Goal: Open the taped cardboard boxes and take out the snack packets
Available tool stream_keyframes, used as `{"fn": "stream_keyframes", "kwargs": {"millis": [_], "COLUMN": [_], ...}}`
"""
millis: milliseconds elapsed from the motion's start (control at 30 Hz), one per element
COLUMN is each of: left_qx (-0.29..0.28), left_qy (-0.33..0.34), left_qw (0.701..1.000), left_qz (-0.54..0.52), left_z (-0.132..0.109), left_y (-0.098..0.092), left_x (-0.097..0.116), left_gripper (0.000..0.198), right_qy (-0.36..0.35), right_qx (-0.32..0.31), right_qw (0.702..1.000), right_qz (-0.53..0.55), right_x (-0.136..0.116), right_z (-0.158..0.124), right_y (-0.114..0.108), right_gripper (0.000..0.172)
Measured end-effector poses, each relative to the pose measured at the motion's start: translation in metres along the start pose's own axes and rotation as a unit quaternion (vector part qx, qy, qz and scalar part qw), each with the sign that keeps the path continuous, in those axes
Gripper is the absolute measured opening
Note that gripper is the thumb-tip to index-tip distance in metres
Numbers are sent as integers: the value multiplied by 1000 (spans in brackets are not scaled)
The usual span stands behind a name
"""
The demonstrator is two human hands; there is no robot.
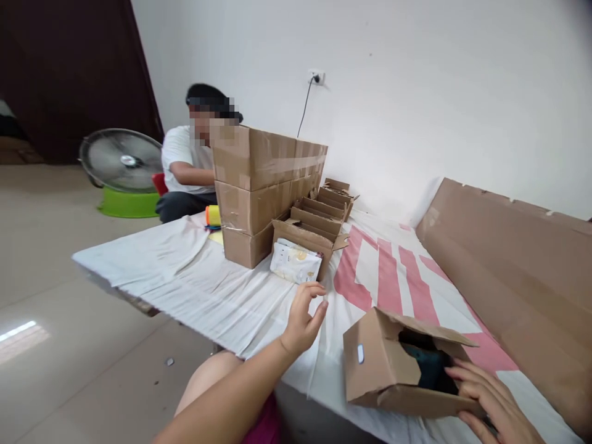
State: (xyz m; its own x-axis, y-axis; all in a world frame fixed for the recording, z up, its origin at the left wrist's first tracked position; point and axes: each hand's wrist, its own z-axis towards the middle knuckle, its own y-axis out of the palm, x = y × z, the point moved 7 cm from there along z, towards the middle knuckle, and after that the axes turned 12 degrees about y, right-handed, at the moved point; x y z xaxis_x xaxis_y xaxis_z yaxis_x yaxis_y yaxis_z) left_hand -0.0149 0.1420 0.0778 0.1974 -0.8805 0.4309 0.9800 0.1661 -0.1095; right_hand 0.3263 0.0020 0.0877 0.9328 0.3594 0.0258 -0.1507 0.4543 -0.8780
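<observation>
My left hand point(304, 320) hovers above the cloth-covered table point(217, 296), fingers apart and holding nothing, just short of a white packet point(295, 261) that leans against a small open carton. My right hand point(494, 401) rests on the open end of a small cardboard box point(379, 364) lying on its side near the table's front edge. Its fingers lie flat along the lower flap. Something dark sits inside the box point(428, 364).
A row of small open cartons point(314, 219) stands beside a stack of taped boxes point(263, 185). A large flat cardboard sheet point(513, 271) leans at the right. Another person point(187, 169) sits behind the stack. A floor fan point(121, 161) stands at the left.
</observation>
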Motion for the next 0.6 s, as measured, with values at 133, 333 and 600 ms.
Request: {"fn": "stream_keyframes", "kwargs": {"millis": [133,333,600], "left_qx": [-141,-244,-209], "left_qy": [-52,-243,-356], "left_qw": [981,894,844], "left_qz": [-121,-286,-342], "left_z": [-6,-38,-61], "left_y": [31,68,86], "left_x": [6,1,-33], "left_gripper": [8,45,42], "right_qy": [19,7,27], "right_qx": [-1,2,21], "right_qw": [1000,1000,999], "right_qz": [9,-3,3], "right_x": [4,-17,-24], "right_z": [-1,10,22], "right_y": [0,3,8], "right_gripper": [26,30,24]}}
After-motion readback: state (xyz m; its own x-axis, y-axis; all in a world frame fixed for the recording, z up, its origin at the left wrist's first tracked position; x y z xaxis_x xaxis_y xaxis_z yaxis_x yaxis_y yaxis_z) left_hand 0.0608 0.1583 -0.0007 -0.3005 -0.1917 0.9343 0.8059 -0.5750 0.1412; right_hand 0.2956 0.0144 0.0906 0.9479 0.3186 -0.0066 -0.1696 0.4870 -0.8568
